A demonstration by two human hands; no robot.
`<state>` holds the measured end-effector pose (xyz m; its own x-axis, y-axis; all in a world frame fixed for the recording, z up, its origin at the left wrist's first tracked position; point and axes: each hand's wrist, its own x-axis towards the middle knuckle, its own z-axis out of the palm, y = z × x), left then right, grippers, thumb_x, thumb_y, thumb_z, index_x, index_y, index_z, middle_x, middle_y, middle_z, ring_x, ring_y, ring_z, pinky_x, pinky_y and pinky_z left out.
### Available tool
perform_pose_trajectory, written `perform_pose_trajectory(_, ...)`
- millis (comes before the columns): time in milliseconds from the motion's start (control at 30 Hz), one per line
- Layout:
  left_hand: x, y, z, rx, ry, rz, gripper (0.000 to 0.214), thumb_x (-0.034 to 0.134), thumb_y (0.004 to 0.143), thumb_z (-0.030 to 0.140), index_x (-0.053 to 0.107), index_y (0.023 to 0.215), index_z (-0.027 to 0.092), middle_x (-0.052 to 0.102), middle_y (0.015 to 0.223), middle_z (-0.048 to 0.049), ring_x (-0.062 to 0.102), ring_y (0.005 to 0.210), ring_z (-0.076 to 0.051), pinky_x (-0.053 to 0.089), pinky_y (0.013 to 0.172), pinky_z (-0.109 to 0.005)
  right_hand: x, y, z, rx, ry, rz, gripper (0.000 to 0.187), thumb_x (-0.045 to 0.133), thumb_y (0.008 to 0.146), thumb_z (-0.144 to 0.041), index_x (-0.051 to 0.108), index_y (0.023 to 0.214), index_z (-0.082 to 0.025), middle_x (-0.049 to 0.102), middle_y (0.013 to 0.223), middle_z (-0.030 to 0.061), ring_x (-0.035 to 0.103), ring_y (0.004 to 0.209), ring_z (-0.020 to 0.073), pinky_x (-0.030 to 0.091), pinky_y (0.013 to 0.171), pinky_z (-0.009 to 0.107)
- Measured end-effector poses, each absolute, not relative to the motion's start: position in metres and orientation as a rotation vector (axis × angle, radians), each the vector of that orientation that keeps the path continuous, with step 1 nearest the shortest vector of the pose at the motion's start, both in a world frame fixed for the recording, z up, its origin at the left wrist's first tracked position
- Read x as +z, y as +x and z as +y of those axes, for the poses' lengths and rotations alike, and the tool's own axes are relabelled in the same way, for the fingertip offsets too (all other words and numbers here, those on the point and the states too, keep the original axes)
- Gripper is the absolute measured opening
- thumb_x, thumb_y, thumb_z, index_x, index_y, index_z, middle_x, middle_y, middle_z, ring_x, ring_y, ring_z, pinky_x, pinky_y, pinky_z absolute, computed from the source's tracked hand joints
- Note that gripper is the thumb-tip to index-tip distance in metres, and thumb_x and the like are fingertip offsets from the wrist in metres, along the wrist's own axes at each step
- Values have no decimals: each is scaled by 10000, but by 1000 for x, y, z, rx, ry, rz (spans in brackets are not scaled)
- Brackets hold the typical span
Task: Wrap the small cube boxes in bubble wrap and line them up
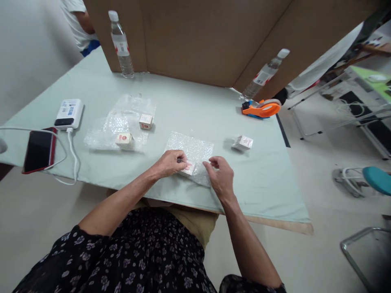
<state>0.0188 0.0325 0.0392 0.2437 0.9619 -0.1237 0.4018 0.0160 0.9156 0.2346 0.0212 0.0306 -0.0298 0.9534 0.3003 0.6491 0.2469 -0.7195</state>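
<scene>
A small white box with a red print lies on a sheet of bubble wrap near the table's front edge. My left hand has its thumb and fingers closed at the left end of this box, hiding part of it. Clear wrap also lies to the right of the box. At the right edge of the sheet, my right hand is curved, with thumb and fingertips apart. The thumb is beside or touching the wrap; I cannot tell which. Further right, another small box sits wrapped in clear plastic.
Two boxes, one lower and one upper, rest on more bubble wrap. An orange tape dispenser, two water bottles, a phone and a cabled white device surround them. Cardboard stands behind.
</scene>
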Motion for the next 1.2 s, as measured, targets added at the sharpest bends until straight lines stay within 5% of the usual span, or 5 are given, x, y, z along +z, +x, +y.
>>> perform_pose_trajectory(100, 38, 19, 34, 733, 1581, 1300, 114, 619, 708, 273, 640, 717, 161, 649, 724, -1, 549, 697, -133, 402, 625, -241, 44, 232, 2, 177, -1350, -1968, 160, 560, 946, -333, 684, 981, -239, 700, 949, 105, 624, 919, 271, 486, 873, 446)
perform_pose_trajectory(267, 42, 16, 35, 714, 1624, 1291, 115, 592, 706, 271, 635, 737, 169, 611, 696, 14, 532, 680, -132, 403, 621, -245, 46, 211, -12, 169, -1129, -2429, 326, 453, 992, -237, 619, 1272, -229, 686, 1145, 123, 614, 1019, 274, 494, 877, 422)
perform_pose_trajectory(500, 46, -21, 25, 699, 1551, 1539, 271, 551, 716, 233, 650, 959, 164, 583, 705, 24, 523, 648, -130, 423, 630, -259, 55, 204, 5, 23, -1169, -2670, 254, 507, 986, -273, 612, 1207, -204, 681, 1073, 102, 571, 903, 252, 383, 818, 393)
perform_pose_trajectory(733, 44, -34, 7, 600, 1373, 1864, 568, 682, 732, 475, 606, 1175, 128, 682, 861, -67, 626, 712, -190, 474, 628, -294, 65, 199, 17, 13, -1126, -2805, 251, 522, 976, -328, 587, 1199, -234, 645, 994, 78, 519, 852, 231, 317, 797, 372)
perform_pose_trajectory(1200, 46, 10, 22, 753, 1332, 1737, 147, 567, 699, 253, 495, 591, 184, 452, 558, 51, 421, 559, -104, 297, 519, -239, 78, 194, 29, -59, -1042, -2972, 197, 546, 968, -346, 616, 1100, -218, 645, 935, 76, 507, 786, 216, 252, 724, 353)
